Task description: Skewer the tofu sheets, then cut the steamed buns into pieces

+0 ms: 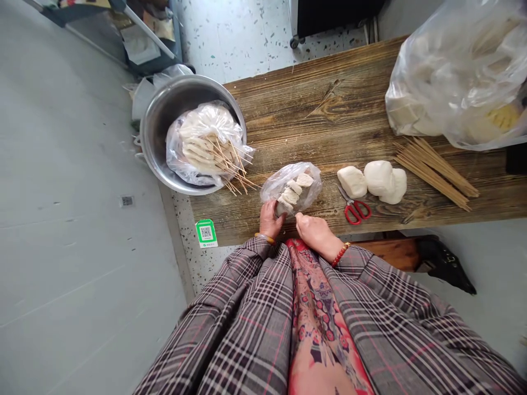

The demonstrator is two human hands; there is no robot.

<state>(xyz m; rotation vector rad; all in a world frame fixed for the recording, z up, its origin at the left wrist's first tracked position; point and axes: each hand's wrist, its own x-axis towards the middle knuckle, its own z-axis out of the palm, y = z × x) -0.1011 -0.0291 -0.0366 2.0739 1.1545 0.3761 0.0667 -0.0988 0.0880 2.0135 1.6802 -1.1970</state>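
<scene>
My left hand [270, 220] closes its fingers on the near left edge of a small clear plastic bag [312, 174] on the wooden table. Several white, doughy-looking pieces [293, 192] lie in a row on or in the bag; which one I cannot tell. At the bag's near right edge, my right hand [318, 233] is closed in a pinch, and what sits between its fingertips is too small to make out. To the right are white bun-like lumps [377, 176], with red-handled scissors [356, 211] in front of them.
A metal basin [147, 118] at the left holds a bag of pale pieces [197, 148] with thin sticks poking out. Bundles of wooden skewers [438, 170] lie on the right of the table [304, 120], below a large filled plastic bag [457, 71]. A green QR card [206, 233] sits front left.
</scene>
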